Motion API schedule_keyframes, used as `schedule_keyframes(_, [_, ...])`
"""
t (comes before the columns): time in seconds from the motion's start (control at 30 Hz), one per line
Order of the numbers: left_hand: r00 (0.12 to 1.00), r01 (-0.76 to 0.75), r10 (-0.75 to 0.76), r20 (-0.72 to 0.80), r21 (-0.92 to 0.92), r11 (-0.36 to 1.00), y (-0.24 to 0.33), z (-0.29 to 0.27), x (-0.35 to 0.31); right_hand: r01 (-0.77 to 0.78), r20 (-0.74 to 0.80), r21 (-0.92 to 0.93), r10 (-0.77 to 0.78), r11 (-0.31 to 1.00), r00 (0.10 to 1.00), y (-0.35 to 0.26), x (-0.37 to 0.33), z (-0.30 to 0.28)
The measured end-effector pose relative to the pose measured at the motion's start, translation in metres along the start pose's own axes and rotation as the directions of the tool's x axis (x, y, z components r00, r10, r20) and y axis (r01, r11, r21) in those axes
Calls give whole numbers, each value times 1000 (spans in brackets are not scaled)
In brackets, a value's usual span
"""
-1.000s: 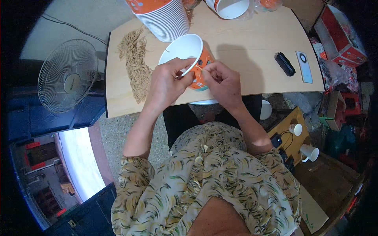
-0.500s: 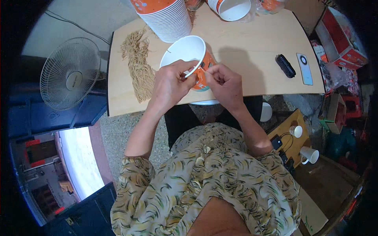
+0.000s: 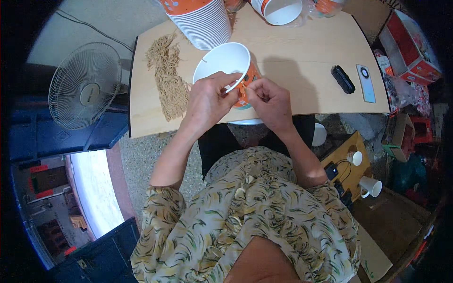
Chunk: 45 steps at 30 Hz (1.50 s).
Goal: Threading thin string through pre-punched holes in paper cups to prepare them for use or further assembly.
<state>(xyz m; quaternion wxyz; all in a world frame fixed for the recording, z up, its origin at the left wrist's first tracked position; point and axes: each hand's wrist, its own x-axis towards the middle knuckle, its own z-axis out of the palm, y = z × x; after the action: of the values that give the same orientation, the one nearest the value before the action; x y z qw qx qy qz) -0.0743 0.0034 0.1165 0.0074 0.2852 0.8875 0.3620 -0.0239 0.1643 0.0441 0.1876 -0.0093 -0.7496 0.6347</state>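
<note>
Head view: left hand (image 3: pixel 207 101) grips the tilted orange-and-white paper cup (image 3: pixel 226 66), steadying it; right hand (image 3: pixel 269 101) pinches its side.

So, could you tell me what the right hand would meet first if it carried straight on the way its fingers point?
The right hand points left, toward the orange-and-white paper cup it already touches; just beyond are the left hand's fingers, though depth is unclear.

Single head-worn fisheye view, steeply downward, close over the wooden table (image 3: pixel 302 61) and lap.
</note>
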Motion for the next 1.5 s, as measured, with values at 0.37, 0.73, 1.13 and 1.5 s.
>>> schedule_keyframes(0.37, [1000,-19,19,16,-2,1000,4,2,0,-36,-5,-2,36,999,999,-6,3,-8])
schedule_keyframes(0.73, [1000,-17,17,6,45,999,-18,24,-10,-5,20,-197,9,980,1000,10,-2,-6])
schedule_keyframes(1.13, [999,-19,17,37,42,999,-30,37,-27,95,230,-261,-34,961,973,26,-7,-24])
schedule_keyframes(1.5, [984,-135,85,-159,-336,932,-31,45,-20,-157,112,-116,170,981,979,22,4,-18])
